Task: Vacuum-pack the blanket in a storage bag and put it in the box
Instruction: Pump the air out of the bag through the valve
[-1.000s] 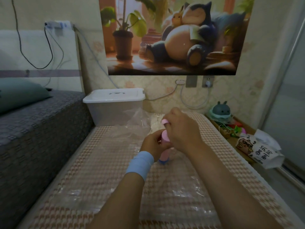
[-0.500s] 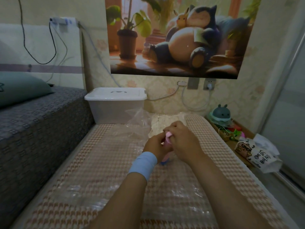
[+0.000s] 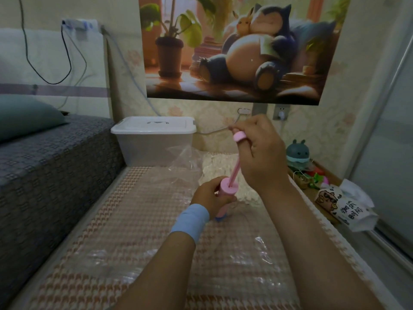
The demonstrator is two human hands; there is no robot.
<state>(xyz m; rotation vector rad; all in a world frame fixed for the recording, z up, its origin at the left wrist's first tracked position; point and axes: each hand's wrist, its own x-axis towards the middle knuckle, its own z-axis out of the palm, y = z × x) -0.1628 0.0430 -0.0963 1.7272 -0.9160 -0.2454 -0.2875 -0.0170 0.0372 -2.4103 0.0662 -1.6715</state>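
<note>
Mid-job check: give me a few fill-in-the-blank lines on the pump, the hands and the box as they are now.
The pump is ___ in colour.
The hand gripping its barrel is the ___ one.
The right hand holds the plunger drawn ___ of the barrel.
The box has its lid ___ (on/off).
Missing words: pink; left; out; on.

Dim warm indoor light, soft focus, wide-angle bending at edges

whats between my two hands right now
The pump's thin pink rod, running from the barrel in the left hand up to the handle in the right hand; head view.
</note>
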